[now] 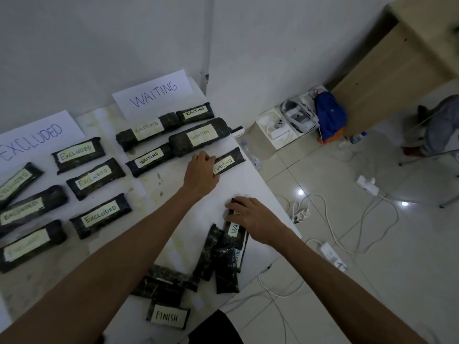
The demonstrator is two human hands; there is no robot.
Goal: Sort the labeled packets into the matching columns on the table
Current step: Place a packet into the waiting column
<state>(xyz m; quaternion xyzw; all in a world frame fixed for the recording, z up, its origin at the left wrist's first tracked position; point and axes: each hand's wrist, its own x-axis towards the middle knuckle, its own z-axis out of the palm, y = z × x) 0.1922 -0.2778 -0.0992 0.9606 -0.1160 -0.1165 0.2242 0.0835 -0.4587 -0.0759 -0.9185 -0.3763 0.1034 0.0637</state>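
My left hand grips the near end of a dark packet labelled WAITING, which lies flat on the white table at the right end of the WAITING column, under the WAITING paper sign. My right hand rests on top of another WAITING packet in the unsorted pile near the table's right edge. Several WAITING packets lie under that sign. Several EXCLUDED packets lie under the EXCLUDED sign at left. A FINISH packet sits at the front.
The table's right edge runs diagonally beside my right hand. On the tiled floor lie white cables and power strips, a white open box, a blue bag and plastic bottles. A wooden desk stands at far right.
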